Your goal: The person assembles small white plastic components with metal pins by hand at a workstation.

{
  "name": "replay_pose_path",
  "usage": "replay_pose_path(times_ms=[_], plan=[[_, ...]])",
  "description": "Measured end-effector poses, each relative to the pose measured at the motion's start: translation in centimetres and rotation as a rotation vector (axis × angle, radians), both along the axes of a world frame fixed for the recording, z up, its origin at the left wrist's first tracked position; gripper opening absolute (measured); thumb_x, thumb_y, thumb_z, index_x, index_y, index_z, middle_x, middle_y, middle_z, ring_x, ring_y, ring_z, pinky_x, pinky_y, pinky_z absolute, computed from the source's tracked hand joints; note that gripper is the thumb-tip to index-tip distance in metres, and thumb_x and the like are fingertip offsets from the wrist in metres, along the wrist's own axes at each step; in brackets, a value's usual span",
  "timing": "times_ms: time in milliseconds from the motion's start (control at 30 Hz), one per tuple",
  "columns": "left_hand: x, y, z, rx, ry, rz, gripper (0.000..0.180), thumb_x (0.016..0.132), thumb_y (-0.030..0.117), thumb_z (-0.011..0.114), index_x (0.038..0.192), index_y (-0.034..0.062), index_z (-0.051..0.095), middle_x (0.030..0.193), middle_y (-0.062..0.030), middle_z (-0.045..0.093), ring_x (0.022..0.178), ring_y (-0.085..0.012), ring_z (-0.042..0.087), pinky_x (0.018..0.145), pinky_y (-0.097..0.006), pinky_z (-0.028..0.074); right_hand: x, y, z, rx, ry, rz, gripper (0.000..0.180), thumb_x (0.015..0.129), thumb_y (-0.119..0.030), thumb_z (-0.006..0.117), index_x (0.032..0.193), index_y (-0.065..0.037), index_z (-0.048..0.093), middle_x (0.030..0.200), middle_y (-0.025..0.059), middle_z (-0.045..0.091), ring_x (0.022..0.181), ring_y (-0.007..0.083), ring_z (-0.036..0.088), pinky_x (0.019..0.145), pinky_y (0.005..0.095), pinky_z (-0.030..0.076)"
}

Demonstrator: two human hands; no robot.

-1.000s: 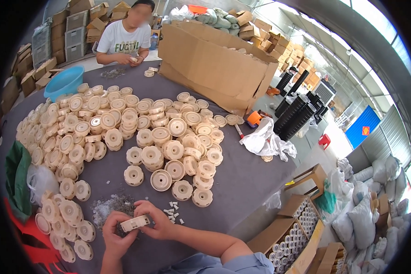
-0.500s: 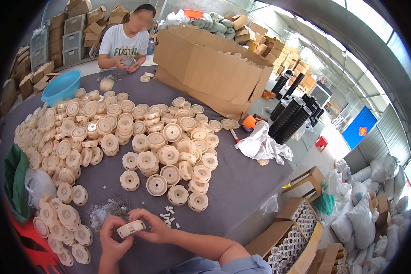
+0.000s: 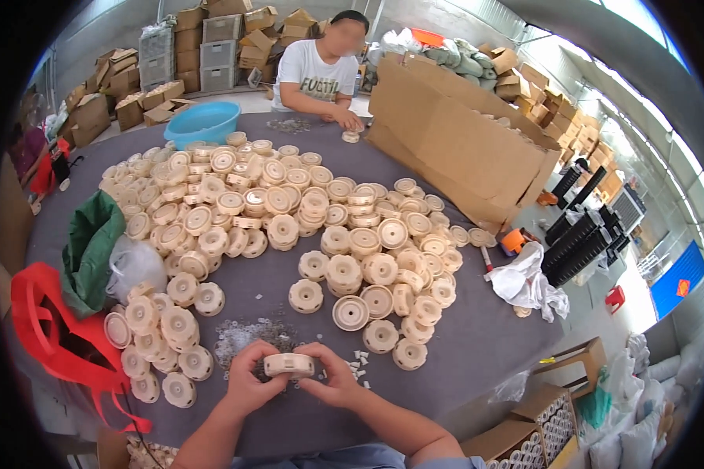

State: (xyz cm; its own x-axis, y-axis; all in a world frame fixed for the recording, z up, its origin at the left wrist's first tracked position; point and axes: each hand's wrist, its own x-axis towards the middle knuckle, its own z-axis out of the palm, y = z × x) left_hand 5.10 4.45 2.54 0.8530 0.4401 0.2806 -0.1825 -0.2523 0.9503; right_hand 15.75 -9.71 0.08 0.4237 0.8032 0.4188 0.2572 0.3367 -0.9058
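A cream round plastic piece with a notched rim (image 3: pixel 289 365) is held edge-on above the table. The fingers of my left hand (image 3: pixel 250 381) grip its left side, and my right hand (image 3: pixel 335 380) grips its right side. Just beyond my left hand lies a heap of small clear and grey parts (image 3: pixel 246 338). Small white plastic pieces (image 3: pixel 360 361) are scattered beside my right hand. Similar round pieces lie in a large pile (image 3: pixel 235 203) farther back, with a smaller stack (image 3: pixel 164 336) to the left.
Across the dark-covered table (image 3: pixel 461 344), a person (image 3: pixel 317 78) touches a round piece. A blue basin (image 3: pixel 203 125) and a large cardboard box (image 3: pixel 454 125) stand at the back. Red bag (image 3: pixel 62 328) and green cloth (image 3: pixel 92 250) lie left; white cloth (image 3: pixel 528 281) lies right.
The whole view has swung left, so things appear farther right. The round piece has turned from tilted to level in my hands. The person across now reaches to a round piece on the table.
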Motion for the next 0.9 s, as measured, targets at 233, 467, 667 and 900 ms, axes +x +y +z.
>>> replay_pose_path(times_ms=[233,467,667,900], plan=[[-1.2,1.9,0.3,-0.413,0.004,0.227,0.019,0.071,0.008,0.063,0.089,0.0057,0.056,0.082,0.0011,0.057,0.066,-0.0052,0.051,0.057,-0.018,0.039,0.0,0.8,-0.1,0.034,-0.036,-0.144,0.036,0.077,-0.008,0.058,0.11,-0.001,0.045,0.1,0.0105,0.05,0.093,0.0182,0.052,0.085,0.0309,0.039],[-0.4,7.1,-1.5,-0.9,-0.532,0.448,0.034,0.086,0.014,0.052,0.117,0.0027,0.043,0.106,-0.0062,0.055,0.088,-0.0132,0.055,0.073,-0.026,0.045,0.5,0.9,-0.4,0.039,-0.058,-0.189,0.034,0.075,-0.004,0.056,0.107,0.0,0.045,0.098,0.01,0.051,0.089,0.0183,0.052,0.082,0.031,0.04],[-1.1,7.1,0.3,-0.764,-0.552,0.51,0.054,0.087,0.016,0.049,0.131,-0.0039,0.025,0.127,-0.0129,0.038,0.103,-0.0237,0.051,0.085,-0.033,0.041,1.0,1.2,-0.4,-0.003,0.004,-0.272,0.034,0.077,-0.002,0.053,0.109,0.001,0.044,0.098,0.0101,0.053,0.087,0.0181,0.054,0.081,0.0313,0.041],[-1.1,6.2,-0.2,-0.701,-0.376,0.491,0.036,0.086,0.013,0.05,0.119,-0.0006,0.044,0.114,-0.0092,0.052,0.091,-0.014,0.054,0.075,-0.026,0.041,5.3,-0.4,0.5,-0.207,-0.253,-0.806,0.012,0.078,0.002,0.056,0.09,0.001,0.057,0.077,0.0063,0.057,0.071,0.0137,0.054,0.065,0.0239,0.043]])
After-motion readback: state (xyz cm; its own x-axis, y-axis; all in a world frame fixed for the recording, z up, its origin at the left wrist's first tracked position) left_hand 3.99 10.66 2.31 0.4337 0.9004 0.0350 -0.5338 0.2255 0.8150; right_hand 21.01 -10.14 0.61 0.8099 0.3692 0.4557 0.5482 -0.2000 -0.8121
